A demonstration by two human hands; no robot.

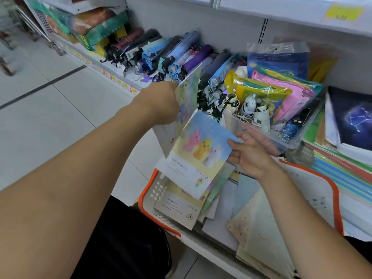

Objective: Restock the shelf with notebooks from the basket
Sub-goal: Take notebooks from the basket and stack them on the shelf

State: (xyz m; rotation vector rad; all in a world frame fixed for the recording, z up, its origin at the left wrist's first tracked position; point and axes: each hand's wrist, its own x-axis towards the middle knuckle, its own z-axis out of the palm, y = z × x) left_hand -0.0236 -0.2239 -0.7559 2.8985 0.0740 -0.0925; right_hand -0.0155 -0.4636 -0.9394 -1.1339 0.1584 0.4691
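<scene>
Notebooks fill the white basket [155, 190] with the orange rim, which sits at the front edge of the shelf [211, 250]; they lie in a loose heap, pale green and cream covers to the right, a yellow-and-white one [179, 208] at the left. The left hand [159, 105] reaches forward above the basket and grips a notebook [189, 91] with a pale green and blue cover, held upright on its edge, the fingers hidden behind the cover so only the back of the hand shows. The right hand [247, 152] pinches the right edge of a second notebook [201, 154], thumb on top and fingers curled beneath; its cover shows pink, yellow and white rabbit figures on a blue sky, and it tilts down toward the basket, just below the upright one. Behind the hands, folded umbrellas [181, 55] lie in a row along the shelf. A clear plastic bin [281, 137] to the right holds small umbrellas and bright plastic pouches. Farther right lies a dark blue book [354, 119] printed with a constellation, beside a stack of coloured folders [342, 174]. A yellow price tag [342, 14] hangs on the shelf edge above.
</scene>
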